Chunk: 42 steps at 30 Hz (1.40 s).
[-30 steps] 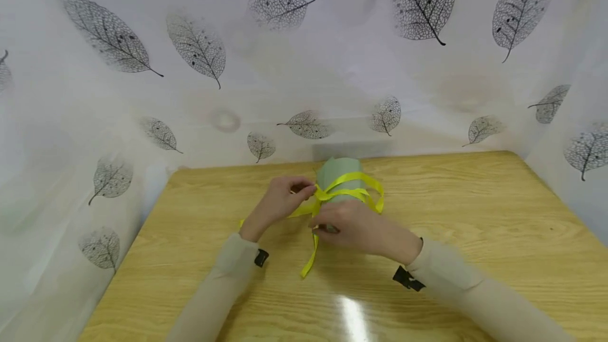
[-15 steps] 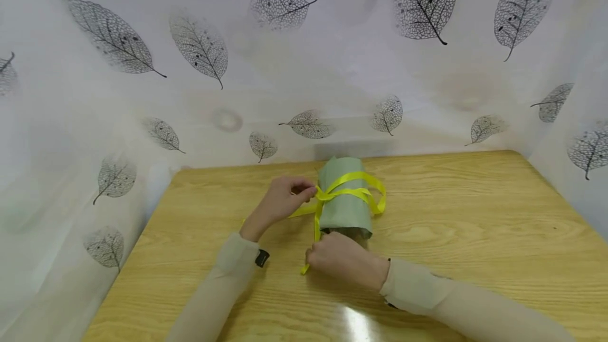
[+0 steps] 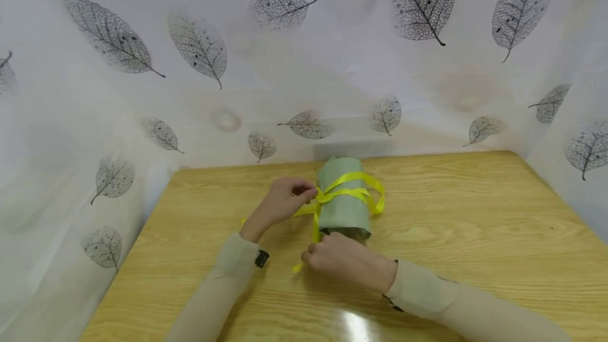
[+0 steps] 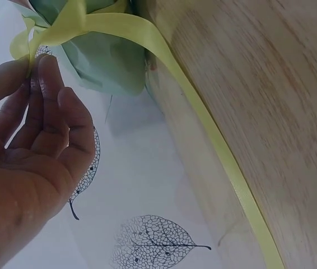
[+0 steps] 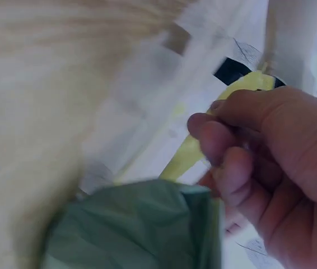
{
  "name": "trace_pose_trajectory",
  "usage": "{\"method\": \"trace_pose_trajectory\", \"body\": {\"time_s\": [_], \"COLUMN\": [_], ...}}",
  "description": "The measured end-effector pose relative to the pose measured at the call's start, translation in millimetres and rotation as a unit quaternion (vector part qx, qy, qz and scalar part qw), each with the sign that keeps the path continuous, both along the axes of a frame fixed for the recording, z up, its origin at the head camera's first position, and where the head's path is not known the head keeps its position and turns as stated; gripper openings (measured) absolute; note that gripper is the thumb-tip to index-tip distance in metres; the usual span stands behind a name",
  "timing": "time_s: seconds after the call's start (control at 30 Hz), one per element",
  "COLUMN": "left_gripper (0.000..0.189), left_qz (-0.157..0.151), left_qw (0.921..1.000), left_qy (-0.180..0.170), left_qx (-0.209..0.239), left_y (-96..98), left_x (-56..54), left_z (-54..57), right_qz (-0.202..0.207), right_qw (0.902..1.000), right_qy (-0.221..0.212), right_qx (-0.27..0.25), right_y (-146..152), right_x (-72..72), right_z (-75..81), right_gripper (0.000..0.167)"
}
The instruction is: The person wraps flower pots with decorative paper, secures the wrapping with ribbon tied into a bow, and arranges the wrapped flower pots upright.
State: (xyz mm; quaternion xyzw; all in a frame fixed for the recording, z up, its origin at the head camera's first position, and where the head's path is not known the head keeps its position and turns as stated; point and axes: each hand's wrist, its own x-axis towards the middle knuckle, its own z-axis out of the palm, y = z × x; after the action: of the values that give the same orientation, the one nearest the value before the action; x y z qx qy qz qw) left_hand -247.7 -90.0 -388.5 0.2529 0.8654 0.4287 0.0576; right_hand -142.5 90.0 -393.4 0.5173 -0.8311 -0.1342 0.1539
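Observation:
A bundle wrapped in pale green paper [image 3: 344, 218] lies on the table near its back edge. Yellow ribbon [image 3: 353, 192] crosses it, with loops spreading to the right and a knot at its left side. Thumb and fingertips of my left hand [image 3: 282, 200] pinch the ribbon beside that knot; the left wrist view shows the pinched ribbon loop up close. A long ribbon tail [image 4: 217, 137] runs off past the left hand. In front of the bundle, my right hand [image 3: 349, 260] pinches another ribbon tail [image 5: 183, 159], its short end sticking out beyond the fingers. The right hand overlaps the bundle's darker near end.
The wooden table [image 3: 451, 205] ends at a hanging white cloth [image 3: 332, 67] printed with leaves, close behind the bundle. Black straps [image 3: 262, 258] circle both wrists over beige sleeves.
My right hand has moved from beside the knot toward the table's front and grips the ribbon tail lower down, uncovering the bundle's near end. The left hand stays at the knot.

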Motion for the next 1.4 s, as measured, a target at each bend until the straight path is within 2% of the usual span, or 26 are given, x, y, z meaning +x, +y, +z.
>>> {"method": "trace_pose_trajectory", "body": {"time_s": [0.07,0.13,0.2,0.27,0.37,0.47,0.53,0.6,0.7,0.87,0.97,1.13,1.4], "left_gripper": [0.020,0.020,0.020,0.020,0.020,0.020,0.020,0.019,0.019,0.019,0.019,0.018,0.020], "left_qz": [0.004,0.010,0.012,0.010,0.005,0.000,-0.003,-0.004,-0.007,-0.009,-0.006,-0.002,-0.008], "left_qw": [1.0000,0.9999,0.9999,0.9999,1.0000,0.9999,0.9999,0.9999,0.9999,0.9999,0.9999,1.0000,0.9999], "left_qy": [-0.003,-0.004,-0.002,0.000,0.004,0.010,0.013,0.014,0.013,0.012,0.009,0.004,0.014], "left_qx": [0.001,0.001,0.003,0.005,0.006,0.003,0.000,-0.001,0.001,0.005,0.002,0.002,0.004], "left_y": [-1.5,-3.0,-4.2,-5.3,-6.9,-7.7,-8.2,-9.1,-10.4,-10.7,-10.9,-12.3,-14.0], "left_x": [0.7,1.3,1.8,1.7,1.4,1.1,1.0,0.9,0.8,2.2,2.1,2.2,3.1], "left_z": [0.6,1.3,1.9,1.7,0.5,-0.6,-1.2,-1.7,-2.9,-2.7,-3.5,-4.5,-5.8], "right_qz": [0.016,0.035,0.054,0.073,0.093,0.090,0.078,0.064,0.047,0.010,-0.023,-0.105,-0.213], "right_qw": [0.9997,0.9981,0.9936,0.9849,0.9678,0.9547,0.9493,0.9462,0.9431,0.9422,0.9435,0.9440,0.9283], "right_qy": [0.009,0.028,0.037,0.047,0.020,-0.029,-0.057,-0.064,-0.056,-0.038,-0.036,-0.043,-0.081], "right_qx": [-0.017,-0.044,-0.091,-0.150,-0.233,-0.282,-0.299,-0.311,-0.324,-0.333,-0.329,-0.310,-0.294], "right_y": [2,5,9,14,28,49,64,79,98,129,148,176,215], "right_x": [1.5,1.8,0.5,-2.8,-8.6,-12.7,-14.9,-16.1,-17.3,-15.5,-15.2,-15.6,-10.0], "right_z": [7.6,15.1,21.9,25.9,30.6,35.3,38.4,41.0,42.6,41.6,37.8,31.0,20.1], "right_gripper": [0.006,0.010,0.017,0.022,0.026,0.025,0.023,0.018,0.012,0.016,0.015,0.022,0.023]}}
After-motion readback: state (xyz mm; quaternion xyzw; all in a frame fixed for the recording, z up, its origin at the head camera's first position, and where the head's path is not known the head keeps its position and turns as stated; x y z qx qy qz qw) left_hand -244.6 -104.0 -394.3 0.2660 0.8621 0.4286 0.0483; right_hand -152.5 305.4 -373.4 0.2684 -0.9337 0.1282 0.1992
